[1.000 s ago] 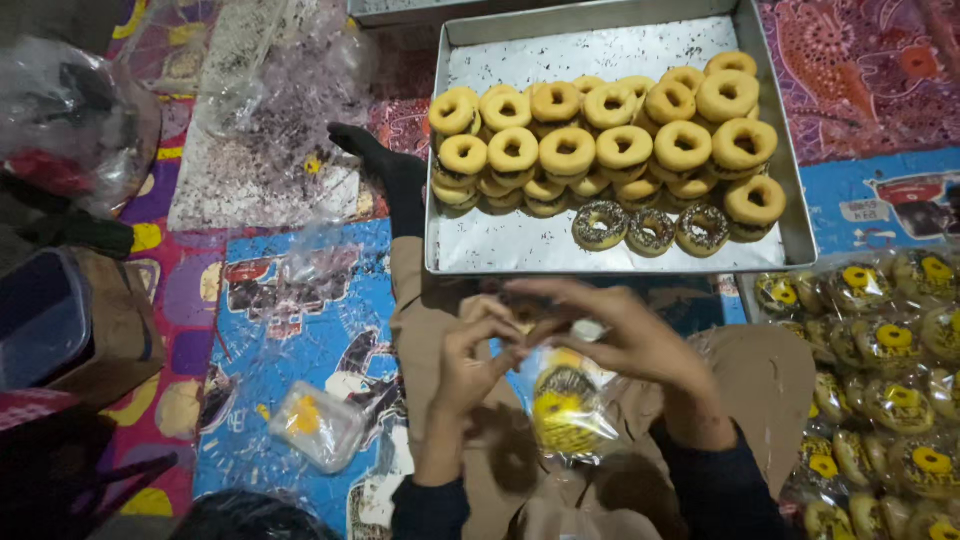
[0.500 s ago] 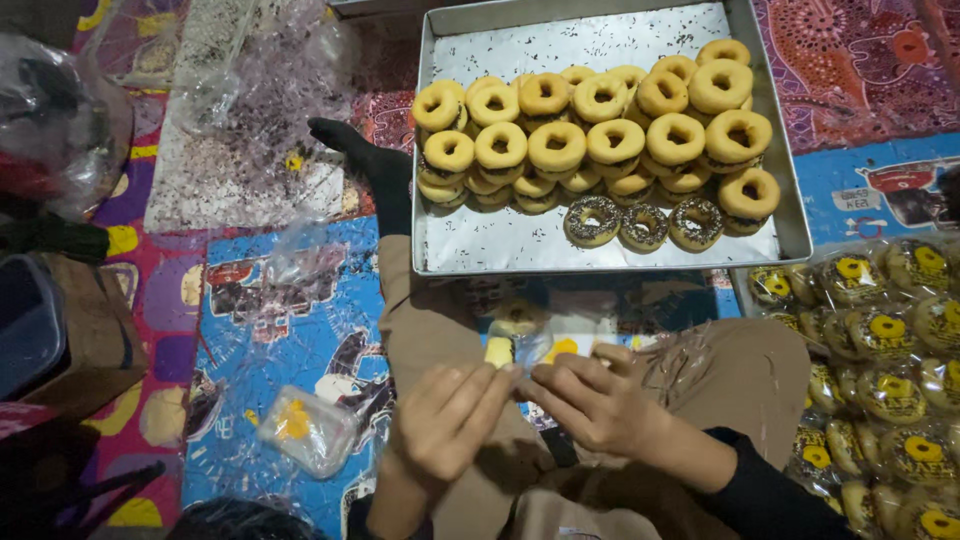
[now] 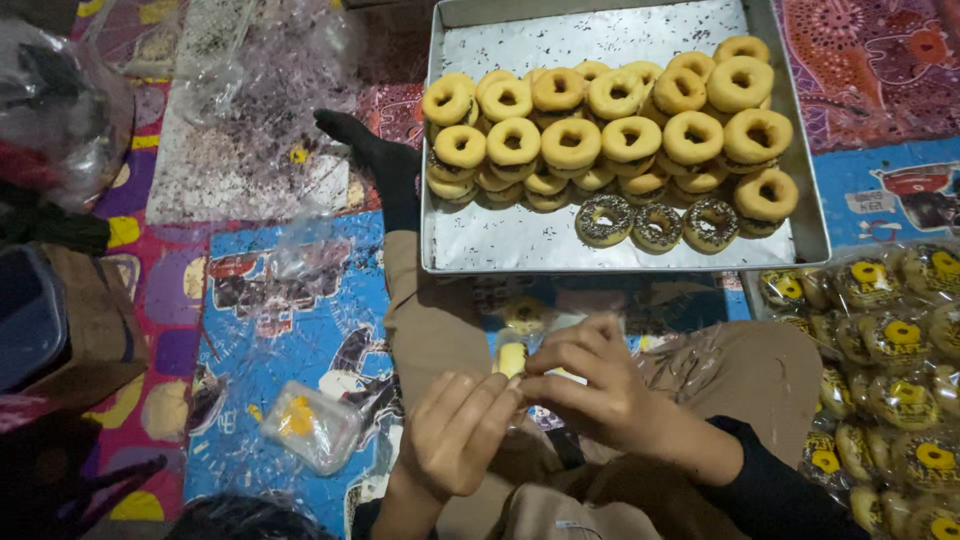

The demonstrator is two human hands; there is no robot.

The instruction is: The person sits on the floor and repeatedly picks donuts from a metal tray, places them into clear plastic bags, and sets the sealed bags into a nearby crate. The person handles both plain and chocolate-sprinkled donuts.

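Both hands meet over the lap. Left hand (image 3: 455, 435) has fingers extended, tips pinching one end of a small clear plastic wrapper (image 3: 530, 350); right hand (image 3: 595, 390) is curled, fingertips gripping the other side of it. The wrapper sits between the two hands, just above the knees, with something yellow showing inside; exact contents hard to tell.

Handling, judged: thin film, very light, limp and slippery, creases easily. Whatever is inside looks soft, so squeeze the film edges, not the middle.

Edges and room: metal tray (image 3: 480, 240) lies just ahead of the knees, its near rim close to the hands, plain ring doughnuts (image 3: 630, 135) stacked toward the back and three sprinkled ones at front. Bagged doughnuts (image 3: 890, 340) piled close on the right. Another small plastic packet (image 3: 310, 425) lies on the mat at left. Open mat between that packet and the left leg is the freest space.
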